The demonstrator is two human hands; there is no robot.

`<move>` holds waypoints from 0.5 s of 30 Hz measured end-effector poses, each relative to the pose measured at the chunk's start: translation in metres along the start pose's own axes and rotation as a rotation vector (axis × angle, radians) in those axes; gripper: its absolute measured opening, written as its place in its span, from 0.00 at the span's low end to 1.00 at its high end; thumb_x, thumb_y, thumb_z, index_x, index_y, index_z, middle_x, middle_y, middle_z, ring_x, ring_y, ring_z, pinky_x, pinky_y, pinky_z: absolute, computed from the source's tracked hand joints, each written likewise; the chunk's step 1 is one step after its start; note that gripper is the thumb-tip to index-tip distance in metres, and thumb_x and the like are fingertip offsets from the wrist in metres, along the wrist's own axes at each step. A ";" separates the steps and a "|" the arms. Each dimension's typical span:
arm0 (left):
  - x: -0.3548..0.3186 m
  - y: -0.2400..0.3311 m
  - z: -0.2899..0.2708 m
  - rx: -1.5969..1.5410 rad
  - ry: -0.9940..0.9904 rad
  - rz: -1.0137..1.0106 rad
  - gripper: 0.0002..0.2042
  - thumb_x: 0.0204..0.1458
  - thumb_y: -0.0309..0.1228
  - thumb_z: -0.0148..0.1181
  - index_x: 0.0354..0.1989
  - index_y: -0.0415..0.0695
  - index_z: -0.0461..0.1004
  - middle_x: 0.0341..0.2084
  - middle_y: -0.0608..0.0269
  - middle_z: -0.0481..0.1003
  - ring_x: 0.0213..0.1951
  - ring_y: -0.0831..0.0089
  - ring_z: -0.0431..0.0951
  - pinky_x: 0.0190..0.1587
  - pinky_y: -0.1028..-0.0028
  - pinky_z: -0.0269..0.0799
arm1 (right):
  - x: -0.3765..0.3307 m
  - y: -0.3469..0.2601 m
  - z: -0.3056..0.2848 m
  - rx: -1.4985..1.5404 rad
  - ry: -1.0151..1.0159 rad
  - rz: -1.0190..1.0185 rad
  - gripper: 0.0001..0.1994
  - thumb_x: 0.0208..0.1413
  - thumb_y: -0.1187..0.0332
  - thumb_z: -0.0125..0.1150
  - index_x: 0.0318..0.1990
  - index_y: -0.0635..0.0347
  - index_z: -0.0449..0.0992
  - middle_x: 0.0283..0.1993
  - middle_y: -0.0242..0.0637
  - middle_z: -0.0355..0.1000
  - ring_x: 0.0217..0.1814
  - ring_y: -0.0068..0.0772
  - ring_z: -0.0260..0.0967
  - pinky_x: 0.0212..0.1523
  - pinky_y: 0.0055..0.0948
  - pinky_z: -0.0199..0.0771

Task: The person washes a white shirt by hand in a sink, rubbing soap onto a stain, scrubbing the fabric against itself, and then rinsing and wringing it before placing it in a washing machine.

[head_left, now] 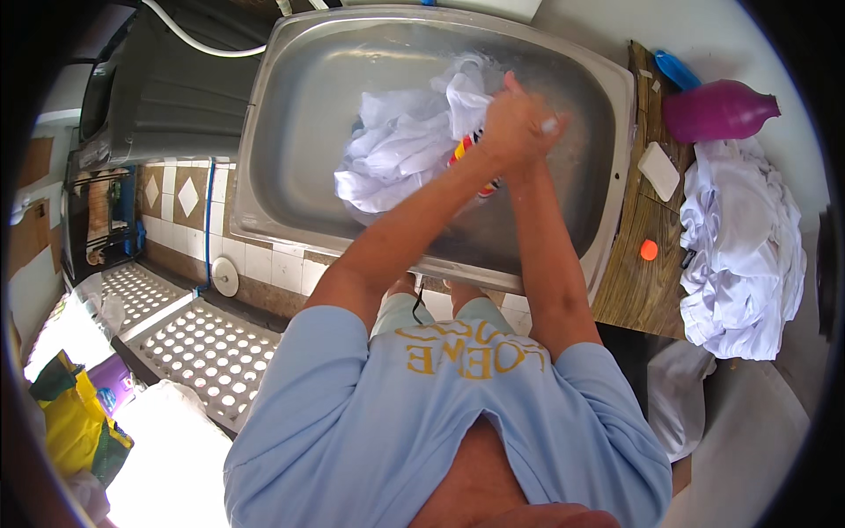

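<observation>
My left hand (505, 123) and my right hand (535, 143) are pressed together over the right half of a metal sink, slightly smeared by motion. Both look closed on a white garment (466, 99), which bunches up against them from the left. Red, yellow and black print (464, 148) shows on the cloth by my left wrist, and more of it peeks out below that forearm. The rest of the white fabric (392, 150) lies heaped and wet in the sink's middle. My overlapping hands hide most of the fingers and the gripped part of the cloth.
Around this stands the steel sink (249, 189) with cloudy water. On its right, a wooden board (635, 255) carries a white soap-like block (658, 172), an orange disc (649, 250), a purple container (717, 112) and piled white clothes (744, 246). A dark ribbed plastic appliance (189, 88) is at left.
</observation>
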State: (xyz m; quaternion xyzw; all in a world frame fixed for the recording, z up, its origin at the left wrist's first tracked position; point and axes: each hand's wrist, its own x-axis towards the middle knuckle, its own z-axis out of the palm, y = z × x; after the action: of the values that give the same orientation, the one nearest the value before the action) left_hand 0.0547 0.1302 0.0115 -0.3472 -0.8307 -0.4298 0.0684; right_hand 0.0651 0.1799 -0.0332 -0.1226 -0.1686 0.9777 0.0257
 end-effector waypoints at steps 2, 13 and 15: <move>0.028 -0.034 -0.012 -0.138 0.154 -0.141 0.13 0.47 0.40 0.60 0.17 0.45 0.76 0.19 0.55 0.75 0.24 0.53 0.75 0.27 0.62 0.70 | -0.016 -0.001 0.055 -0.008 0.140 -0.019 0.14 0.60 0.58 0.50 0.43 0.60 0.71 0.32 0.34 0.67 0.32 0.25 0.66 0.32 0.24 0.71; 0.007 -0.029 -0.015 -0.198 0.193 0.033 0.13 0.45 0.32 0.63 0.14 0.42 0.69 0.14 0.56 0.69 0.17 0.56 0.66 0.21 0.64 0.62 | -0.013 -0.016 0.041 -0.203 0.424 -0.125 0.13 0.57 0.54 0.56 0.27 0.50 0.68 0.24 0.26 0.65 0.27 0.25 0.65 0.28 0.26 0.66; -0.003 -0.012 -0.025 -0.134 0.080 0.042 0.13 0.42 0.33 0.66 0.15 0.43 0.68 0.19 0.59 0.70 0.23 0.58 0.69 0.26 0.62 0.64 | -0.020 -0.039 0.025 -0.238 0.450 -0.119 0.14 0.55 0.56 0.59 0.24 0.49 0.64 0.19 0.25 0.60 0.22 0.24 0.60 0.23 0.25 0.61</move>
State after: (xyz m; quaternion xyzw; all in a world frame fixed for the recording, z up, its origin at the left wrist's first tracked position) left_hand 0.0447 0.1047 0.0183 -0.3507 -0.7894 -0.4963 0.0871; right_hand 0.0789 0.2061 0.0076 -0.3291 -0.2793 0.8959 0.1052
